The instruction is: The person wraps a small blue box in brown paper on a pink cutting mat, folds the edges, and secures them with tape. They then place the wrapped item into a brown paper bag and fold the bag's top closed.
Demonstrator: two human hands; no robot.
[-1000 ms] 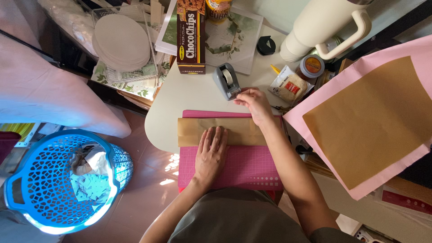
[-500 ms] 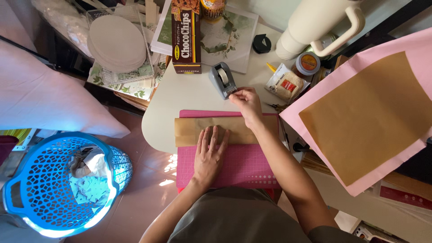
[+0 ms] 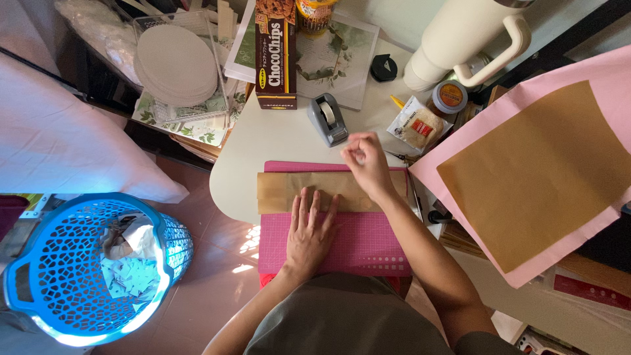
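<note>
A folded strip of brown paper (image 3: 289, 187) lies across a pink cutting mat (image 3: 368, 246) on a small white table (image 3: 263, 141). My left hand (image 3: 310, 230) rests flat on the paper's lower edge and the mat, fingers spread. My right hand (image 3: 365, 161) hovers over the paper's right part, thumb and forefinger pinched on what looks like a small piece of clear tape. A grey tape dispenser (image 3: 327, 118) stands just beyond that hand.
A brown cookie box (image 3: 276, 56), a white handled tumbler (image 3: 460, 46), a small jar (image 3: 449, 95) and a snack packet (image 3: 417, 125) crowd the table's far side. A large pink sheet with brown paper (image 3: 532, 171) lies right. A blue basket (image 3: 85, 269) sits on the floor left.
My right hand went to the tape dispenser and has come back toward the brown paper with pinched fingers. My left hand stayed pressed flat on the paper.
</note>
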